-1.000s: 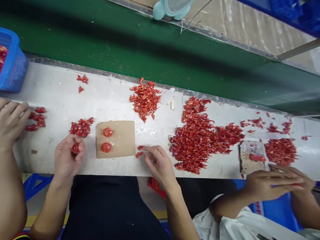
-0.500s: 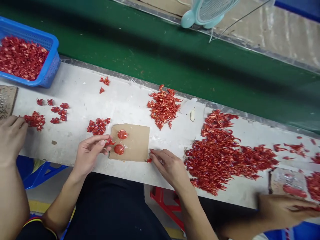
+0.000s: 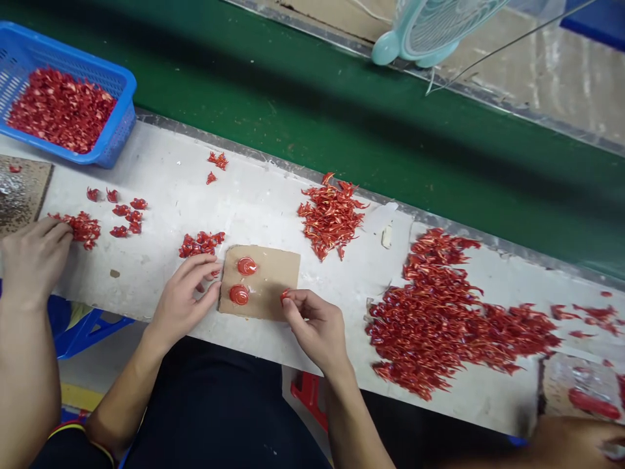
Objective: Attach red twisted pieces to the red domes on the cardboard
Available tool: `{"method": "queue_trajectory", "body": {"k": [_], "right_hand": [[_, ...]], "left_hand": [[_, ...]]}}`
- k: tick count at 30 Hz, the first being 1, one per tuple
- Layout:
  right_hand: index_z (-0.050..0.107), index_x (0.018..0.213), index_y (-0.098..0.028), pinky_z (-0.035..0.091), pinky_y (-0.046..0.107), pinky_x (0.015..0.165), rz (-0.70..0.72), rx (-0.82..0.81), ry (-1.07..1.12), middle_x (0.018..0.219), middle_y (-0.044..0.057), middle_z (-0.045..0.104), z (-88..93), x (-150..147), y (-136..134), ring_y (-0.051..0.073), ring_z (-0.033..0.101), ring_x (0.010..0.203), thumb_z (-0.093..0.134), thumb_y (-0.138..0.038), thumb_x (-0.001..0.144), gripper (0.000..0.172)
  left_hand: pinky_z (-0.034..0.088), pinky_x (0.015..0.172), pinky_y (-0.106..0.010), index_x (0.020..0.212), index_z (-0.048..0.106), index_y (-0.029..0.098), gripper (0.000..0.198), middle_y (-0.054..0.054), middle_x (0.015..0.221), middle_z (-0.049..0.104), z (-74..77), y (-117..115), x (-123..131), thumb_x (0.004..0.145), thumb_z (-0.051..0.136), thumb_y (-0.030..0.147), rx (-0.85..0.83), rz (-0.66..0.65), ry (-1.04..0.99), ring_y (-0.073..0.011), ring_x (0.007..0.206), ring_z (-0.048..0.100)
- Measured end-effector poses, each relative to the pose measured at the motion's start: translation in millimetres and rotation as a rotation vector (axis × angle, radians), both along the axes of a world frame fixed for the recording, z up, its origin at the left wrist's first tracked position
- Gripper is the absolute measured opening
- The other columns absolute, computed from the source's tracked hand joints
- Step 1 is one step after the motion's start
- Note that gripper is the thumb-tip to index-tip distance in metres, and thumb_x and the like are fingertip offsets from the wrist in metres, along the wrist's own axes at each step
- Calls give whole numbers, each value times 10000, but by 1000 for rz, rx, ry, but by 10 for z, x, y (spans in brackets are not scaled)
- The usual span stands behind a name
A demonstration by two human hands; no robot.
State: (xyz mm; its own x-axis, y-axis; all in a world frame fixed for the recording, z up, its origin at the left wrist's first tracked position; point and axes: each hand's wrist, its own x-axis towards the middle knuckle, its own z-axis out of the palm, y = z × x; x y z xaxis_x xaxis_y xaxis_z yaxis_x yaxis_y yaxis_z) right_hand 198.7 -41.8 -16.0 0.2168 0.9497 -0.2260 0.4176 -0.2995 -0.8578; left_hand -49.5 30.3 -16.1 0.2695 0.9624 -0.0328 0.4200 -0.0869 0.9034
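Note:
My left hand (image 3: 188, 298) is at the left edge of a cardboard square (image 3: 266, 286), thumb and fingers parted. A bit of red shows by its fingertips; whether it touches them is unclear. My right hand (image 3: 315, 322) pinches a small red piece (image 3: 284, 297) over the cardboard's right side. Two glossy round red blobs, an upper red blob (image 3: 247, 266) and a lower red blob (image 3: 239, 294), sit on the cardboard. Just beyond my left hand lies a cluster of shiny red pieces (image 3: 201, 243).
Pointed red pieces form a small pile (image 3: 331, 218) and a large heap (image 3: 439, 319) on the white table. A blue basket (image 3: 127, 98) holds more. Co-workers' hands are at left (image 3: 36, 260) and right (image 3: 571, 443). A turquoise fan (image 3: 415, 39) stands beyond the green strip.
My left thumb and fingers have parted from the small red piece they held. My right hand has moved left and up, carrying a red piece over the cardboard. The view has shifted slightly.

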Motion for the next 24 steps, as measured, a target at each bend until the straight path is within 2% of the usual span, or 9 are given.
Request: {"method": "queue_trajectory", "body": {"k": [2, 5, 10, 14, 20, 24], "right_hand": [[674, 840, -188, 436, 232, 500, -25, 21, 54, 639, -17, 615, 19, -34, 23, 116, 535, 526, 634, -335, 914, 169], [671, 851, -191, 434, 225, 491, -38, 27, 124, 646, -17, 624, 66, -78, 70, 111, 532, 519, 645, -323, 906, 146], [675, 840, -199, 421, 219, 477, -24, 31, 171, 652, -13, 634, 118, -145, 150, 109, 525, 523, 653, -297, 893, 114], [676, 844, -201, 418, 217, 477, -16, 39, 226, 683, -3, 655, 115, -196, 202, 109, 534, 533, 655, -290, 888, 102], [671, 847, -195, 383, 216, 479, -23, 17, 328, 639, -13, 627, 92, -263, 288, 101, 497, 521, 674, -320, 879, 129], [649, 847, -190, 402, 217, 457, -95, -46, 454, 648, 1, 666, 62, -286, 390, 105, 521, 501, 707, -368, 837, 187]], "left_hand": [[581, 802, -303, 1269, 669, 253, 339, -94, 1379, 618, -21, 26, -11, 942, 590, 206, 87, -112, 218, -179, 924, 703], [571, 809, -311, 1270, 656, 237, 322, -84, 1324, 655, -33, 49, -7, 972, 536, 206, 144, -139, 394, -173, 869, 710], [567, 805, -297, 1280, 643, 237, 307, -56, 1285, 676, 26, 38, -71, 989, 544, 235, 176, -73, 488, -161, 863, 713], [557, 791, -285, 1235, 669, 242, 268, -29, 1258, 693, 22, 25, -125, 995, 550, 233, 200, -85, 552, -155, 867, 716], [530, 838, -312, 1211, 672, 236, 251, -31, 1151, 728, -33, -16, -108, 1004, 532, 211, 250, -116, 593, -198, 993, 690], [507, 809, -360, 1190, 698, 240, 244, -47, 1121, 739, -28, -30, -111, 993, 555, 221, 318, -157, 670, -239, 958, 642]]}}
